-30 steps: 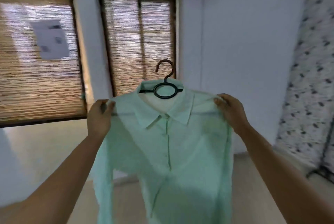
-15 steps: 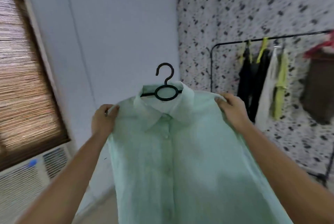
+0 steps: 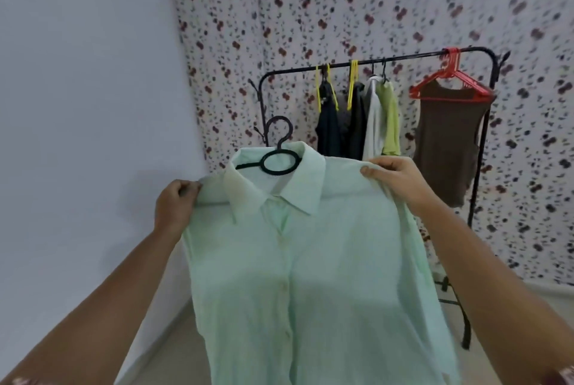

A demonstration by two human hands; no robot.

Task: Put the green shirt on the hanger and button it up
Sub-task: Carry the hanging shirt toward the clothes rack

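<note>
The green shirt [image 3: 310, 276] hangs lengthwise, collar up, front facing the person, on the black hanger [image 3: 273, 158] before the clothes rack [image 3: 478, 167]. The left hand [image 3: 174, 207] and right hand [image 3: 397, 179] grip its shoulders.

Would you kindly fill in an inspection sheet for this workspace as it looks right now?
Surface: nothing seen; only a strip of pale floor, and the work is held in mid-air.
Job's things: green shirt hangs on the black hanger, whose hook is free above the collar; the front looks closed, but the buttons are too blurred to confirm.
Clutter: nothing seen.
Grippers: left hand grips one shoulder of the shirt; right hand grips the other.
Cables: nothing seen.
Surroundings: clothes rack ahead with hung garments, including a brown top; spotted fabric behind it; plain wall.
</note>
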